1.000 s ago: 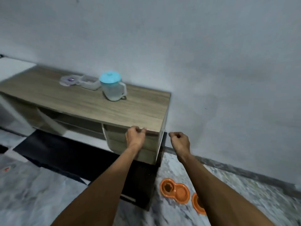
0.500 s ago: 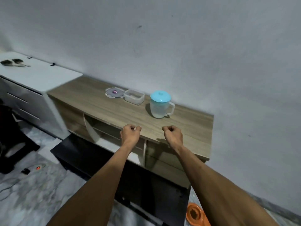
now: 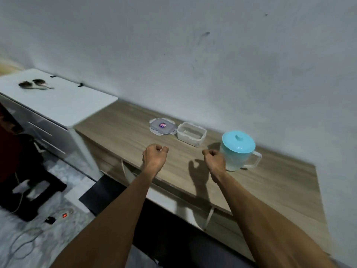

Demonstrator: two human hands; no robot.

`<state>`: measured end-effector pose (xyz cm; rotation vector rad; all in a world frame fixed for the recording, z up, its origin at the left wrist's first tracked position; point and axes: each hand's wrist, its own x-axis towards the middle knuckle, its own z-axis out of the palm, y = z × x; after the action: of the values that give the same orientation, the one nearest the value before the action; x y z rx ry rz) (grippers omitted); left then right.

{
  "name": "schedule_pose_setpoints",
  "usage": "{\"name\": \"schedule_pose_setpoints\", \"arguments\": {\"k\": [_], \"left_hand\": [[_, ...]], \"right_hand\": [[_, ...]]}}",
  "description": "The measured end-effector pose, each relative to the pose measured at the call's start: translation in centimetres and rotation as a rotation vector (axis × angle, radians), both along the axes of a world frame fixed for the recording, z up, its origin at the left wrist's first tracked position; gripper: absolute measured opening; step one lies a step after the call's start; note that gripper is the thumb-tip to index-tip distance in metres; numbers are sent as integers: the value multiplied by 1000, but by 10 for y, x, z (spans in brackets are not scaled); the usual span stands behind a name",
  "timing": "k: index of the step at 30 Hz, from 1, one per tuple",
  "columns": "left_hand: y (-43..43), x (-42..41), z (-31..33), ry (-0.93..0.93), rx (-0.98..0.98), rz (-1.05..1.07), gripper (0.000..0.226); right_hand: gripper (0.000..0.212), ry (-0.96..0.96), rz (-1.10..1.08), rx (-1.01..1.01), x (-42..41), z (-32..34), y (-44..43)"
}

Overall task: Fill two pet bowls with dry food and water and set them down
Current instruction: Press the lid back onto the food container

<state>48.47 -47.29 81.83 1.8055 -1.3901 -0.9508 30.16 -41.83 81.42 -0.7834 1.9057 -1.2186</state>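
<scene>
A clear plastic jug with a turquoise lid (image 3: 238, 149) stands on the wooden cabinet top (image 3: 270, 182), handle to the right. To its left sits an open clear food container (image 3: 191, 134), and its lid (image 3: 162, 126) lies flat beside it. My left hand (image 3: 154, 158) hovers over the cabinet's front part with fingers curled into a fist, holding nothing. My right hand (image 3: 214, 159) is also a fist, just left of the jug and in front of it, holding nothing. The orange pet bowls are out of view.
A white cabinet (image 3: 58, 99) adjoins the wooden one on the left, with two dark objects (image 3: 32, 84) on top. A power strip with a red light (image 3: 64, 215) and cables lie on the marble floor. A black stool (image 3: 29, 190) stands at the far left.
The view has swung left and closer to the cabinet top. Both fists moved forward over the wood, the right one nearing the jug. The orange bowls on the floor have left the view.
</scene>
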Motion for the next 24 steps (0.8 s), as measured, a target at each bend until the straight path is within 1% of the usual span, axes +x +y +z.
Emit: {"name": "schedule_pose_setpoints", "arguments": {"k": [2,4,7,8,10,14,17,21,24], "left_hand": [[-24,8,-2,-15,3,-7,27],[-47,13,-6,-21,17,-20,28],[-88,20,-14,-24,45,-57,40],[-100,21,-16,-30,57,-69,40],[-132,24,-23,-58,67,-96,33],[-196,27,-28,-122,45,-192,40],[-246,30,-41,-167,66,-274,37],[-297,34,-65,-250,112,-329,55],[-319,32,-80,-316,141,-294,74]], "right_hand": [[15,15,-28,12,2,-1,-24],[19,30,-61,15,2,-4,-46],[24,34,-127,48,2,-10,-78],[24,43,-146,54,2,-11,-86],[26,64,-192,71,3,-13,-105],[31,96,-297,80,6,-21,-143],[36,121,-381,121,10,-32,-170],[39,130,-476,183,14,-46,-197],[41,144,-531,216,16,-55,-205]]}}
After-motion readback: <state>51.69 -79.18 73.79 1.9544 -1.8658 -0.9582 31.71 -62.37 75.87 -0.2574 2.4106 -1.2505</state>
